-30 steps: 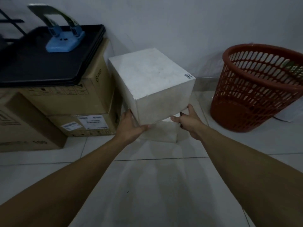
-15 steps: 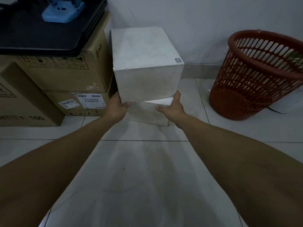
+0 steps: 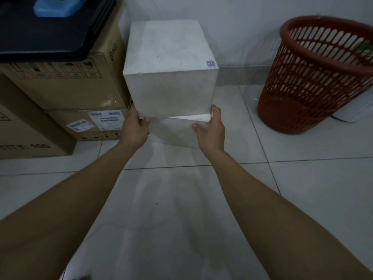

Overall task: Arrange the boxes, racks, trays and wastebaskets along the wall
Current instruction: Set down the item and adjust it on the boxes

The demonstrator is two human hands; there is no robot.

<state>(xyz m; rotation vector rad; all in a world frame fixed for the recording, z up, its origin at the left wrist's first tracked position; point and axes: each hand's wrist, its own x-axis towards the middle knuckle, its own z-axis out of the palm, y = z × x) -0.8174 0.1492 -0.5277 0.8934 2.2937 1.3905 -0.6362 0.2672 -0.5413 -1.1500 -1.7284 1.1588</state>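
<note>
Two hands grip the white box [image 3: 170,71] at its bottom edge: the left hand [image 3: 135,126] clasps the lower left corner, the right hand [image 3: 212,128] the lower right corner, fingers curled under. The box is upright and seems held just above the floor [image 3: 181,219], its glossy reflection showing below it. It sits against the wall [image 3: 232,27], just beside stacked cardboard boxes [image 3: 70,83] on its left. Black trays [image 3: 50,37] lie on top of that stack, with a blue object [image 3: 54,7] on them. A red wastebasket [image 3: 316,77] stands well apart to the right, near the wall.
</note>
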